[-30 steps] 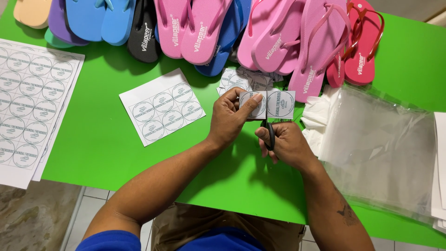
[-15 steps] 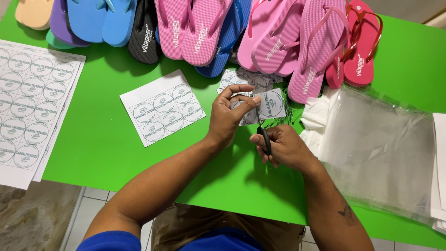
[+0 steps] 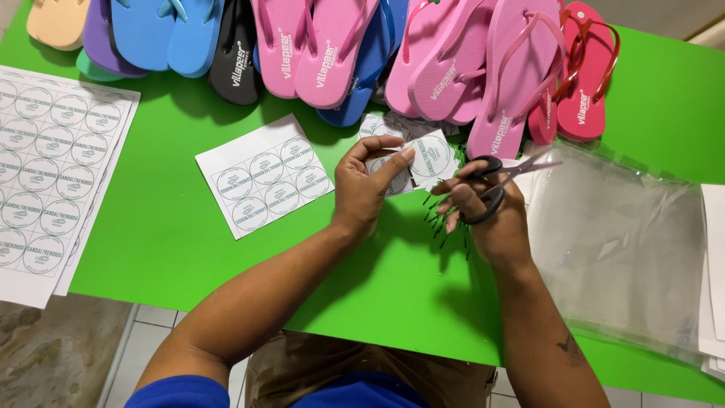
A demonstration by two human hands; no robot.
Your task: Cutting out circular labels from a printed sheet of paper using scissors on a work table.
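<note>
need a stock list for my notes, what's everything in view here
table: one, green, under everything
flip-flops: a row along the far edge; pink, blue, purple, black, red, peach
big sheet: white stack with printed circles, far left
small sheet: one, white, six circles, centre
cut piece: one, white, in the left hand
plastic bags: clear pile, right
paper: white, right edge
scissors: one pair, black handles, in the right hand
left hand: pinches the cut piece
right hand: grips the scissors
</note>
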